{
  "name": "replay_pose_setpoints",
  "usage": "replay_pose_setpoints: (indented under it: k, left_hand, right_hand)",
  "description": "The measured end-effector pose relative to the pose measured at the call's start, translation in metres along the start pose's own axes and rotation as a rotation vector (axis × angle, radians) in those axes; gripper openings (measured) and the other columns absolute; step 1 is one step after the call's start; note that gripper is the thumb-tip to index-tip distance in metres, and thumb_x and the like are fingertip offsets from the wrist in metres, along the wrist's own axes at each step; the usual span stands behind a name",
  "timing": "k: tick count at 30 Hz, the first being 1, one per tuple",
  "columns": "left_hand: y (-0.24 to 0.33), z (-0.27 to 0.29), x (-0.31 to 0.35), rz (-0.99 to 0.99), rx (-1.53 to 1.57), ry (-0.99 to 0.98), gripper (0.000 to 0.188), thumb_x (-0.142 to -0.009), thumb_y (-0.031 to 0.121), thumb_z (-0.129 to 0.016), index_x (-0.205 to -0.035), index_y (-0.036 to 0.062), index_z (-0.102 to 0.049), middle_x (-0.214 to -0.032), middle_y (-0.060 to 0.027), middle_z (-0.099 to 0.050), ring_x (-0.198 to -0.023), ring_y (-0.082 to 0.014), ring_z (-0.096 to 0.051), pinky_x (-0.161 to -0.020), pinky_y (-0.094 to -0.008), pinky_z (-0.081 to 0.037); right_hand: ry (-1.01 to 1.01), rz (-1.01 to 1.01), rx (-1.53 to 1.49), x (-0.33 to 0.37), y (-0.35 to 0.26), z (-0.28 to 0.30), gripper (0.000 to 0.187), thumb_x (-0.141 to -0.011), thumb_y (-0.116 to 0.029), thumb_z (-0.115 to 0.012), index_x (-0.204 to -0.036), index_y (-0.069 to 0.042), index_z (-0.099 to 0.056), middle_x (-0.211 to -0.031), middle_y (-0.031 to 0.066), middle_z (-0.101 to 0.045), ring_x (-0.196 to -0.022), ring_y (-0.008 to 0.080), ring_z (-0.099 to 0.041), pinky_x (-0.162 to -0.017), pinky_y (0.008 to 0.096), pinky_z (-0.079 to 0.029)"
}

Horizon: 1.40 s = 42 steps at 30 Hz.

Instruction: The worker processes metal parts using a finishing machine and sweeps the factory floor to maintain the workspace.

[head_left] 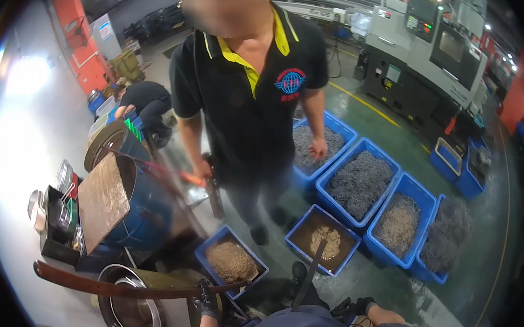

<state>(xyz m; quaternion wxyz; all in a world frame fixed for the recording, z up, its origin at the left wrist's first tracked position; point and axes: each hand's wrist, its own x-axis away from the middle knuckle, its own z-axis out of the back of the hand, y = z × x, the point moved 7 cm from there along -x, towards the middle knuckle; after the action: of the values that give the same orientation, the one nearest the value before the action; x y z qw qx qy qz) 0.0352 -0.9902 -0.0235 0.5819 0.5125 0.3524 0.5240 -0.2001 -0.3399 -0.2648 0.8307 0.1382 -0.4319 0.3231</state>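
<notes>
My left hand (205,299), in a black glove, is closed round a long, curved brown wooden handle (116,288). The handle runs across the lower left, and its right end reaches the near edge of a blue bin (204,251) holding brownish metal shavings (232,262). What is fixed to that end cannot be made out. Near my lap, my right hand (358,308) wears a black glove, with curled fingers by a dark thing I cannot identify. A dark flat bar (309,277) slants from a blue bin (293,240) of murky liquid and a tan clump towards my body.
A person (242,102) stands in front of me, holding a dark object; another person (145,105) bends down farther back. Blue bins (366,221) of shavings line the right. A blue drum (145,210) and round metal container (130,305) stand left. A machine (424,59) is behind.
</notes>
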Motion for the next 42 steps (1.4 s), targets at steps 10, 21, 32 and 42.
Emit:
replay_pose_setpoints:
  k: [10,21,32,42]
  left_hand:
    - [-0.029,0.005,0.0,-0.296,-0.72,-0.01,0.032,-0.089,0.028,-0.058,-0.11,0.0041,-0.063,-0.108,-0.0086,-0.063,-0.1,-0.0204,-0.059,-0.085,-0.0365,-0.047]
    - [-0.01,0.027,0.012,-0.046,-0.539,0.162,0.028,-0.09,0.028,-0.055,-0.107,0.0079,-0.064,-0.1,-0.0114,-0.066,-0.091,-0.0274,-0.062,-0.082,-0.0377,-0.045]
    - [-0.027,0.059,-0.014,-0.007,-0.35,0.046,0.024,-0.089,0.017,-0.055,-0.109,0.0069,-0.063,-0.104,-0.0114,-0.066,-0.098,-0.0269,-0.061,-0.088,-0.036,-0.044]
    - [-0.033,0.058,-0.029,0.024,-0.234,0.046,0.025,-0.088,0.021,-0.056,-0.108,0.007,-0.063,-0.103,-0.0136,-0.066,-0.1,-0.0302,-0.061,-0.089,-0.0365,-0.044]
  right_hand:
    - [0.012,0.256,0.221,-0.01,0.008,0.152,0.05,-0.078,-0.058,-0.054,-0.108,-0.018,-0.063,-0.098,0.0103,-0.068,-0.093,0.0305,-0.065,-0.078,0.0411,-0.051]
    - [-0.251,0.186,0.274,-0.053,0.027,0.261,0.04,-0.088,-0.049,-0.042,-0.117,-0.026,-0.059,-0.116,0.0042,-0.063,-0.105,0.0259,-0.061,-0.085,0.0395,-0.049]
    - [0.033,0.353,-0.069,-0.121,0.0,0.221,0.04,-0.086,-0.047,-0.043,-0.108,-0.018,-0.06,-0.102,0.0071,-0.067,-0.091,0.0289,-0.064,-0.077,0.04,-0.05]
    - [-0.115,0.243,0.293,-0.028,-0.091,0.29,0.042,-0.082,-0.053,-0.049,-0.101,-0.018,-0.063,-0.103,0.0075,-0.067,-0.093,0.0282,-0.064,-0.079,0.0382,-0.05]
